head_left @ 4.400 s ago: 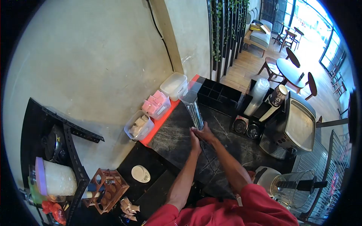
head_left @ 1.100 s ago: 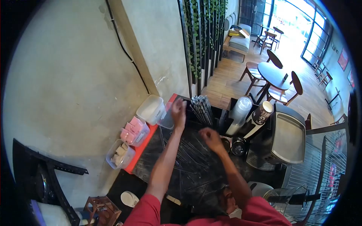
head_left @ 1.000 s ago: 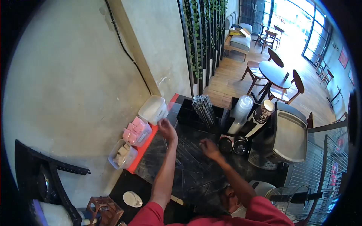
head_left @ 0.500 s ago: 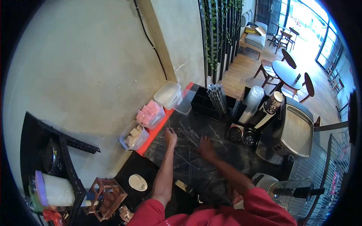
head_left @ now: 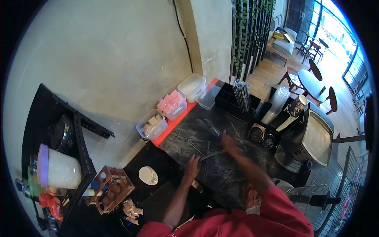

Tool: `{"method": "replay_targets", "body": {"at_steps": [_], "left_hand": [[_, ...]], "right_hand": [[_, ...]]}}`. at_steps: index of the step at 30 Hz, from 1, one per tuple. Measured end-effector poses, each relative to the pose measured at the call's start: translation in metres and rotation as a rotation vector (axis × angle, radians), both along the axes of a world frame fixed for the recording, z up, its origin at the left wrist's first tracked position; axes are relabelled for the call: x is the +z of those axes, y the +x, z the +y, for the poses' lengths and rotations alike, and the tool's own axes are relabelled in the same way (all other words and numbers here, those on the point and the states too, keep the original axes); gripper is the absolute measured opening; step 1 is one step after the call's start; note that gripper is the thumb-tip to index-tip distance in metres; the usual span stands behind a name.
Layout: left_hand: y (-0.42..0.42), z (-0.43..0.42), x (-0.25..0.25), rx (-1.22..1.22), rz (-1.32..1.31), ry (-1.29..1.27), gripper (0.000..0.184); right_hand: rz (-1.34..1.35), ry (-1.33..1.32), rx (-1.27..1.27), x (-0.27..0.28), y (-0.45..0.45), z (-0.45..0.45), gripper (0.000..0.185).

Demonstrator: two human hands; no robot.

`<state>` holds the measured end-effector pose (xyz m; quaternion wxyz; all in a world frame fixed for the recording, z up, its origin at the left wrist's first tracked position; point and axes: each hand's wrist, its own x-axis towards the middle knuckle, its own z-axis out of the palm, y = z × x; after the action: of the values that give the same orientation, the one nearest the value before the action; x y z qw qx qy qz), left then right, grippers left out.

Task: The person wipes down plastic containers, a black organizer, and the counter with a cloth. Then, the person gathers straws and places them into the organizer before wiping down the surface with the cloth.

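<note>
Thin wrapped straws (head_left: 227, 172) lie scattered in different directions over the dark countertop (head_left: 179, 138). My right hand (head_left: 231, 144) is closed around a small bunch of straws (head_left: 212, 128), which points away from me to the left and is smeared by motion. Nearer to me and to the left, my left hand (head_left: 192, 165) has its fingertips pinched together at the end of a single straw (head_left: 212, 155). Beyond the hands, more straws (head_left: 242, 96) stand upright in a black divided holder (head_left: 226, 98).
Along the left edge stand plastic tubs: one with pale pieces (head_left: 152, 124), one with pink packets (head_left: 172, 104), one white tub (head_left: 192, 87). Stacked cups (head_left: 277, 103) and a steel-topped machine (head_left: 318, 132) are at right. A wooden caddy (head_left: 112, 189) sits lower left.
My left hand has drawn back toward me, away from the tubs. My right hand has moved slightly with the bunch of straws. The whole view has shifted.
</note>
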<state>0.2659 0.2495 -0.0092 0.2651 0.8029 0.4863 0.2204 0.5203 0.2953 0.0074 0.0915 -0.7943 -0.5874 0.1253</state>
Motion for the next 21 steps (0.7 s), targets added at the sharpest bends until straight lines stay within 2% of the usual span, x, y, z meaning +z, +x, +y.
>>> {"method": "replay_targets", "body": {"at_steps": [2, 4, 6, 7, 8, 9, 11, 12, 13, 15, 17, 19, 21], "left_hand": [[-0.003, 0.029, 0.009, -0.059, 0.023, -0.044, 0.025], [-0.007, 0.057, 0.001, -0.337, -0.148, 0.229, 0.022], [-0.001, 0.073, 0.005, -0.346, -0.174, 0.135, 0.022], [0.003, 0.078, 0.008, -0.357, -0.192, 0.037, 0.021], [0.008, 0.077, 0.012, -0.292, -0.196, 0.038, 0.017], [0.016, 0.071, 0.01, -0.303, -0.197, 0.041, 0.017], [0.035, 0.054, -0.004, 0.253, -0.2, 0.044, 0.032], [0.042, 0.045, -0.004, 0.328, -0.057, -0.097, 0.055], [0.05, 0.031, 0.005, 0.322, -0.053, -0.095, 0.055], [0.064, 0.005, 0.019, 0.237, 0.224, 0.065, 0.061], [0.078, 0.001, 0.012, 0.217, 0.318, 0.095, 0.056], [0.079, 0.009, 0.002, 0.197, 0.408, 0.122, 0.052], [0.082, 0.016, -0.011, -0.005, 0.664, 0.208, 0.039]], "right_hand": [[0.145, 0.067, -0.026, 0.023, 0.005, -0.011, 0.045], [0.22, 0.003, 0.003, 0.013, 0.011, -0.013, 0.042], [0.297, -0.057, 0.024, -0.011, 0.014, -0.015, 0.039], [0.286, 0.064, 0.06, -0.03, 0.008, -0.025, 0.038], [0.276, 0.185, 0.092, -0.031, -0.002, -0.036, 0.039], [0.274, 0.19, 0.083, -0.031, -0.008, -0.043, 0.039], [0.456, 0.03, -0.214, -0.006, -0.027, -0.06, 0.042], [0.459, 0.038, -0.223, -0.001, -0.031, -0.062, 0.042], [0.486, 0.055, -0.295, -0.002, -0.035, -0.066, 0.042], [0.519, 0.066, -0.366, -0.008, -0.043, -0.079, 0.042], [0.432, 0.317, -0.29, -0.01, -0.045, -0.095, 0.045], [0.399, 0.206, -0.219, 0.005, -0.033, -0.112, 0.044], [0.353, 0.094, -0.149, 0.007, -0.013, -0.13, 0.045]]}}
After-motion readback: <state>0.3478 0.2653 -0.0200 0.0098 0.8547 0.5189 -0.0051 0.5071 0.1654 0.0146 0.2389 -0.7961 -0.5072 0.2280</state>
